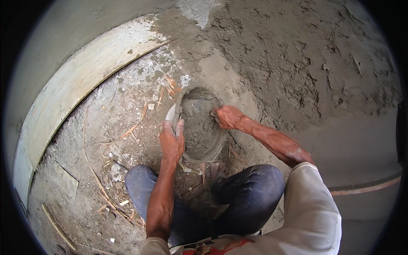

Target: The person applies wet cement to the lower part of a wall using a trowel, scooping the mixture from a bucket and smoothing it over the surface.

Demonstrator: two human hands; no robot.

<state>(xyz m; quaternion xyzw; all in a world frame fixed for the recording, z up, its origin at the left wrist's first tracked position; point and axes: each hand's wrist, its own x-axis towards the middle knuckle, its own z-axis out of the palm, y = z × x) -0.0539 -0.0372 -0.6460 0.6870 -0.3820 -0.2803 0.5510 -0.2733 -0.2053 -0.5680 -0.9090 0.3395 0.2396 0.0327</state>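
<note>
An oval mortar pan [202, 148] stands between my legs, with grey wet mortar [197, 124] inside. My left hand [172, 140] grips the pan's left rim, thumb up along it, with a pale flat blade [170, 112] beside the fingertips; its handle is hidden. My right hand [227, 117] is closed at the inner right side of the pan, its fingertips low in the mortar area. What it holds, if anything, is hidden.
Dusty ground [97, 157] with straw, wood splinters and rubble lies around the pan. A curved-looking pale board [91, 55] runs along the left wall [59, 29]. Rough wet mortar [297, 63] covers the upper right, beside a smoother grey area [352, 144] and a reddish strip [365, 187].
</note>
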